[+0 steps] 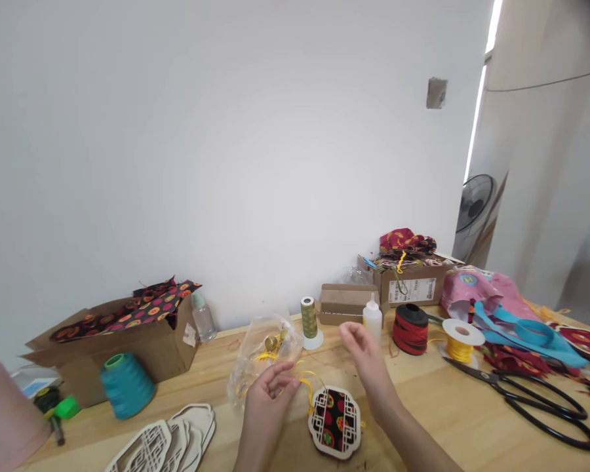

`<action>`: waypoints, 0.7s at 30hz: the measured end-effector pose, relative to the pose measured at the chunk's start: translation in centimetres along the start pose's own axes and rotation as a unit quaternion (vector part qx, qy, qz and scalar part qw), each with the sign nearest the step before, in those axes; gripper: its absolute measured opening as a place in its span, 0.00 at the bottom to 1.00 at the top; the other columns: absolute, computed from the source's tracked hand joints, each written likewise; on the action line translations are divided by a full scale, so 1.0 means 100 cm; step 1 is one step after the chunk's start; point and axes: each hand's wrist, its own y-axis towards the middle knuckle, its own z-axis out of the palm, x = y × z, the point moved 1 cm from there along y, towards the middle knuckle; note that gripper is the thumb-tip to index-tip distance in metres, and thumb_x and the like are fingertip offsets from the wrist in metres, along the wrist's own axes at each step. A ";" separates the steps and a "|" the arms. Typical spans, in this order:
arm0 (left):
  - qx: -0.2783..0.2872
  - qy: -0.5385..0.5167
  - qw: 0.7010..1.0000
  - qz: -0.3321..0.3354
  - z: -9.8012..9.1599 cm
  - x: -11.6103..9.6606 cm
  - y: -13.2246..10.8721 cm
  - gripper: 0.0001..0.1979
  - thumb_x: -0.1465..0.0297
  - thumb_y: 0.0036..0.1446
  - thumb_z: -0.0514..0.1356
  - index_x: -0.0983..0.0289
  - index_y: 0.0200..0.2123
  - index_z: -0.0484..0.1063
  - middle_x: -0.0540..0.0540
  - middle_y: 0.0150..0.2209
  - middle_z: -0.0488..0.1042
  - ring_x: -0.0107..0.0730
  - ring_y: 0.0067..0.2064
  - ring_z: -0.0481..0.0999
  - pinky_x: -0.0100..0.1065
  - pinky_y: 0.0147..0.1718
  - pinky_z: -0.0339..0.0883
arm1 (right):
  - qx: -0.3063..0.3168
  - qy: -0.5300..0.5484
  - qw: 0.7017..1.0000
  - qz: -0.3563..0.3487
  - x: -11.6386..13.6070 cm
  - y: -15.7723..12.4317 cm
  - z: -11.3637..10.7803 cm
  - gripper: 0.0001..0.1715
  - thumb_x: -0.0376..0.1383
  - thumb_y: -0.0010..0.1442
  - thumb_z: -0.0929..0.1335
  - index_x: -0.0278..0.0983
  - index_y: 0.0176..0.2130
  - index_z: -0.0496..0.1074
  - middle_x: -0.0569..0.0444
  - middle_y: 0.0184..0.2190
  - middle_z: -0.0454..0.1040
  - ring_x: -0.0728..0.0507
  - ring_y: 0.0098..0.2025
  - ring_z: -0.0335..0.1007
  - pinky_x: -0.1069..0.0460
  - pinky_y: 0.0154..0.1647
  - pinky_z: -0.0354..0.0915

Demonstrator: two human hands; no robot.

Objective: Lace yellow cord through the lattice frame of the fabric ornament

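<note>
A wooden lattice ornament [314, 429] lies on the table between my hands, with black flower-patterned fabric [335, 419] showing in its middle. Yellow cord [309, 388] runs from its upper left to my left hand [269, 400], which pinches it between thumb and fingers. Raised above the ornament's right side, my right hand [371, 370] has thumb and fingertips pressed together. Whatever it may hold is too small to make out. Behind my left hand lies a clear plastic bag [253, 351] with gold-coloured pieces and yellow cord inside.
Wooden lattice frames [194, 426] lie at front left, near a teal thread cone [126, 387] and a cardboard box of fabric [128, 357]. A green spool [308, 316], glue bottle [372, 318], red-black spool [410, 330], yellow cord spool [461, 344] and scissors [531, 393] surround the work area.
</note>
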 end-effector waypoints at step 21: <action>-0.012 -0.038 0.999 -0.019 0.002 -0.002 0.000 0.16 0.70 0.29 0.67 0.69 0.26 0.73 0.54 0.20 0.76 0.35 0.26 0.75 0.30 0.27 0.67 | 0.117 -0.149 0.976 -0.110 -0.012 -0.020 0.020 0.18 0.38 0.54 0.60 0.35 0.19 0.69 0.58 0.17 0.61 0.49 0.23 0.56 0.57 0.24 0.52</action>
